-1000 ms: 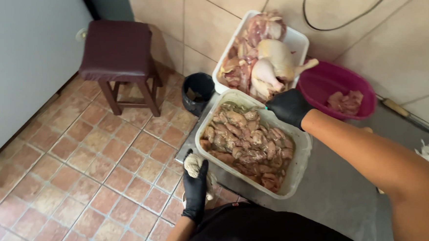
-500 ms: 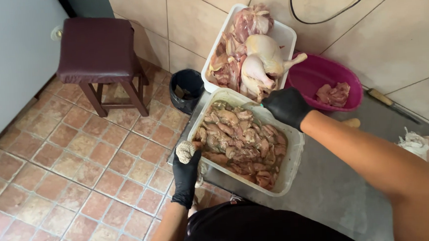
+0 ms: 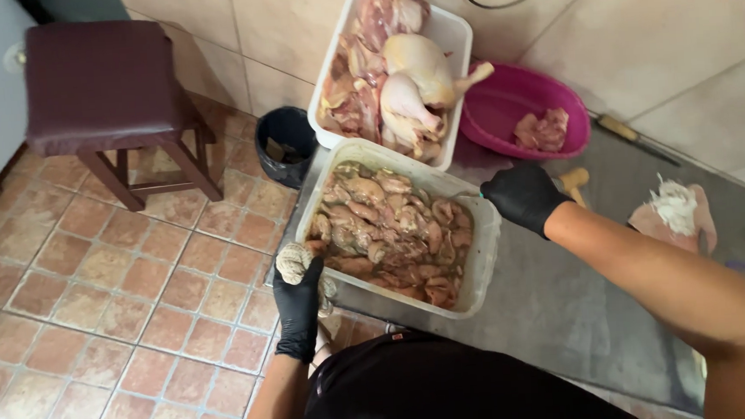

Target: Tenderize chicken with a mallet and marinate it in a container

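A white plastic tub (image 3: 477, 268) full of brown marinated chicken pieces (image 3: 391, 230) sits at the near edge of a grey counter. My right hand (image 3: 520, 195), in a black glove, grips the tub's far right rim. My left hand (image 3: 298, 303), also gloved in black, is at the tub's near left corner and is closed around a pale, lumpy piece of meat (image 3: 293, 261). Whether that piece still touches the tub I cannot tell.
Behind it stands a second white tub (image 3: 455, 35) with raw whole chicken, and a pink bowl (image 3: 503, 109) with meat scraps. A knife (image 3: 636, 136) and raw meat (image 3: 674, 215) lie at the right. A dark stool (image 3: 103, 88) and a black bucket (image 3: 284, 142) stand on the tiled floor.
The view has shifted closer and lower. My left hand with the meat piece rose to the tub's corner; my right hand stays on the tub's rim.
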